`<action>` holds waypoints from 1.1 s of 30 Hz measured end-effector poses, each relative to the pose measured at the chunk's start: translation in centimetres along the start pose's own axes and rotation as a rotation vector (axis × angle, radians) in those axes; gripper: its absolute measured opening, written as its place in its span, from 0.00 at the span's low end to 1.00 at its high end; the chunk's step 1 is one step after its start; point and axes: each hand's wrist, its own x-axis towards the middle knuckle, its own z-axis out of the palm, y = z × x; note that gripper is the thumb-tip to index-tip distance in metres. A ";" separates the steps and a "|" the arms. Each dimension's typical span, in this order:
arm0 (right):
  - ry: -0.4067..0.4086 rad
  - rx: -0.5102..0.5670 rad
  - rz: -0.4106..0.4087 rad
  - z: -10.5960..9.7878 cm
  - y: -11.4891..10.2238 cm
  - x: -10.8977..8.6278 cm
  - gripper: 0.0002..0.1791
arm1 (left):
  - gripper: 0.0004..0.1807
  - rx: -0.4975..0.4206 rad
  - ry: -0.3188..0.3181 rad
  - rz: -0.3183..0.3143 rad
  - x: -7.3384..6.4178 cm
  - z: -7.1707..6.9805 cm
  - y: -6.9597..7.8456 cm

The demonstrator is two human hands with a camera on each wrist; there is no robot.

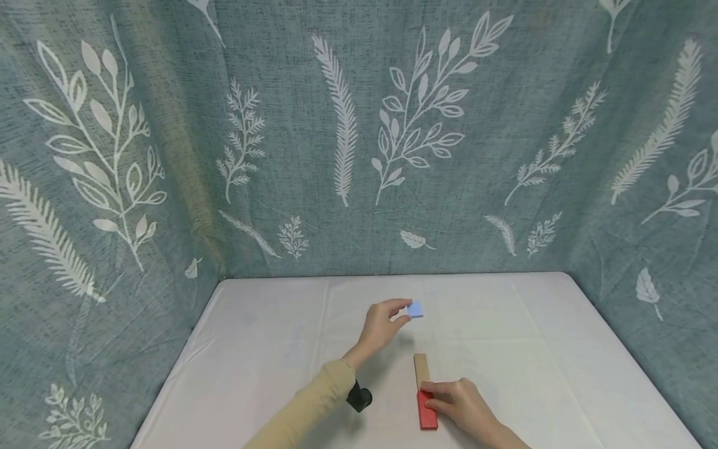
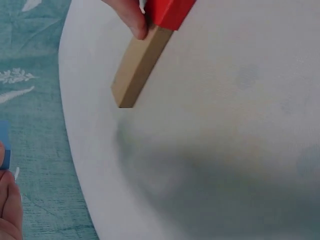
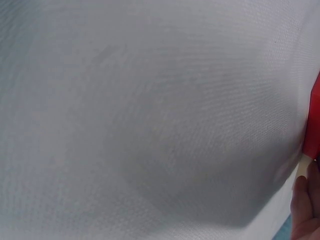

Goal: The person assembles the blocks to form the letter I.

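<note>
My left hand is raised over the far part of the table and pinches a small flat blue block between thumb and fingertips. At the left edge of the left wrist view, part of the blue block shows in the fingers. Nearer the front, my right hand pinches a red block from its right side. A plain wooden block extends from the red block's far end, in line with it. My right fingertips partly cover where the two meet. The right wrist view catches only the red block's edge.
A white cloth covers the table. A blue-green curtain with white leaf prints hangs behind and along both sides. On my left wrist sits a black camera, low over the cloth.
</note>
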 end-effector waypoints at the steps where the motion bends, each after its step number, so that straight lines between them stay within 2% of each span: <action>1: -0.006 0.000 0.006 0.0 0.0 0.0 0.16 | 0.16 0.002 0.001 -0.002 0.0 0.2 -0.1; 13: -0.030 0.003 0.037 -0.1 0.1 0.1 0.17 | 0.16 0.026 -0.005 -0.025 -0.3 1.7 -1.3; 20: 0.007 -0.016 -0.004 0.0 0.3 0.0 0.16 | 0.16 0.046 -0.016 -0.015 -0.3 2.3 -1.8; 29: 0.051 -0.030 -0.054 0.1 0.4 -0.2 0.15 | 0.15 0.061 -0.014 -0.043 -0.7 3.3 -2.8; 33: 0.055 -0.037 -0.051 0.2 0.4 -0.2 0.15 | 0.15 0.047 -0.022 -0.064 -0.9 3.6 -3.2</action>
